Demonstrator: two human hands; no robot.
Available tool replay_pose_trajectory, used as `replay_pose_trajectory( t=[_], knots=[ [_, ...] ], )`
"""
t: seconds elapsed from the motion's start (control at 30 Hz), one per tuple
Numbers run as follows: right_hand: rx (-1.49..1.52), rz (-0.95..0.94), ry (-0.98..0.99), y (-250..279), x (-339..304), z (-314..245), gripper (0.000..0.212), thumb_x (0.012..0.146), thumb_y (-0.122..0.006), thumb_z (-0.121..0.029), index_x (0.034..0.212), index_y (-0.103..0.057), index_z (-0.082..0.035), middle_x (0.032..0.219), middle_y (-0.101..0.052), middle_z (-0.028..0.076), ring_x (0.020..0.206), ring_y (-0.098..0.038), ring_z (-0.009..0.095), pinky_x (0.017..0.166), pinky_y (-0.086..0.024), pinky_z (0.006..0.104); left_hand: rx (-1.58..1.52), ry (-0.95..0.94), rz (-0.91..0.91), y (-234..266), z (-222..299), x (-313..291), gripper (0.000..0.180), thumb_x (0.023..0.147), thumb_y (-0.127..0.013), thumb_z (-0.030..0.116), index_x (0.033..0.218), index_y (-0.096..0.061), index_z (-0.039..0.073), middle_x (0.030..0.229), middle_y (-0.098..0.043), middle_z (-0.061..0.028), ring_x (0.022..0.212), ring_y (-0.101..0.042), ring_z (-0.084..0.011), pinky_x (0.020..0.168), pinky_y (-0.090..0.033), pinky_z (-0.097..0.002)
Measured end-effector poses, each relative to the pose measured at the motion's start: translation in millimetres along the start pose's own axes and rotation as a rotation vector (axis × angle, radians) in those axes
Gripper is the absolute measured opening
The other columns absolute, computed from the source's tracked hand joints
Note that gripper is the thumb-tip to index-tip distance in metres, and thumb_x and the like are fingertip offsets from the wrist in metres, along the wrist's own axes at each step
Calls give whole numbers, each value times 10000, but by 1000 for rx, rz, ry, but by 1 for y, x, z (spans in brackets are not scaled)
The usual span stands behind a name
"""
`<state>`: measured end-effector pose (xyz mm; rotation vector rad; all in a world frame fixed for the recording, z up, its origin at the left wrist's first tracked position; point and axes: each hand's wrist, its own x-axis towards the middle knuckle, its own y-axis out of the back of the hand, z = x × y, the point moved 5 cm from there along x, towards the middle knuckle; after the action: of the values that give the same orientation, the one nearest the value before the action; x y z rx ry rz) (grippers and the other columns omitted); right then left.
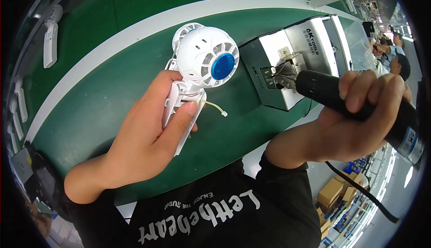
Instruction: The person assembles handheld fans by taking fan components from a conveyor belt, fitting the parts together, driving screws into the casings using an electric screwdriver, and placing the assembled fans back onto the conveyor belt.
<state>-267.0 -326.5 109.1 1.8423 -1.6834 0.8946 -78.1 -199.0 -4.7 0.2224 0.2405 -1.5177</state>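
Observation:
A white handheld fan (204, 55) with a round vented head and a blue disc at its centre is gripped at the handle by my left hand (143, 135). The handle's casing looks opened, and a thin yellowish wire with a small white plug (224, 113) sticks out beside my thumb. My right hand (363, 113) is wrapped round a black electric screwdriver (321, 86), tilted down to the left. Its tip end is at the metal pick-up part of a silver and grey screw feeder (314, 46); whether they touch, I cannot tell.
A white rail (188, 12) curves along the green work surface (98, 108). Beyond it, a white fan (51, 41) and other white parts lie on a green strip. A black cable (363, 194) hangs at lower right, near cardboard boxes (330, 192). Other people (397, 55) are at far right.

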Motion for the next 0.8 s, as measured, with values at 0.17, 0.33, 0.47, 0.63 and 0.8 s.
replay_pose_trajectory(
  t=[0.17, 0.33, 0.47, 0.63, 0.8],
  knots=[
    [29, -112, -15, -14, 4, 7, 31, 912, -506, -52, 893, -491, -33, 661, -357, -9, 468, -358, 60, 445, -306, 222, 22, -4, -24, 6, -4, 2, 255, 993, -463, 151, 1206, -415, 18, 1006, -595, -67, 786, -580, -105, 677, -476, -243],
    [382, -128, -303, -21, 1, 9, 49, 902, -503, -37, 861, -475, -35, 646, -373, -11, 469, -396, 56, 457, -338, 223, -27, 40, 21, 5, -5, 6, 282, 993, -467, 163, 1223, -397, 14, 1004, -598, -72, 786, -584, -109, 675, -486, -248],
    [724, -71, -288, -15, -15, -3, 108, 896, -509, -54, 809, -445, -51, 644, -404, -14, 466, -422, 59, 474, -362, 217, -231, 25, 45, 0, -9, 9, 310, 994, -469, 179, 1238, -380, 9, 1006, -596, -78, 784, -590, -115, 678, -496, -255],
    [800, -15, 2, 1, -27, -18, 153, 882, -547, -83, 786, -428, -71, 648, -423, -16, 476, -440, 56, 491, -384, 210, -280, 8, -13, -10, -13, 14, 319, 999, -461, 200, 1238, -377, 7, 1003, -590, -76, 776, -595, -117, 678, -500, -259],
    [778, -67, -25, -23, -37, -17, 149, 878, -561, -89, 799, -435, -79, 651, -418, -19, 475, -442, 56, 491, -385, 205, -222, 43, -65, -9, -14, 10, 312, 1000, -458, 205, 1226, -380, 5, 1007, -584, -74, 770, -595, -115, 667, -495, -254]
  ],
)
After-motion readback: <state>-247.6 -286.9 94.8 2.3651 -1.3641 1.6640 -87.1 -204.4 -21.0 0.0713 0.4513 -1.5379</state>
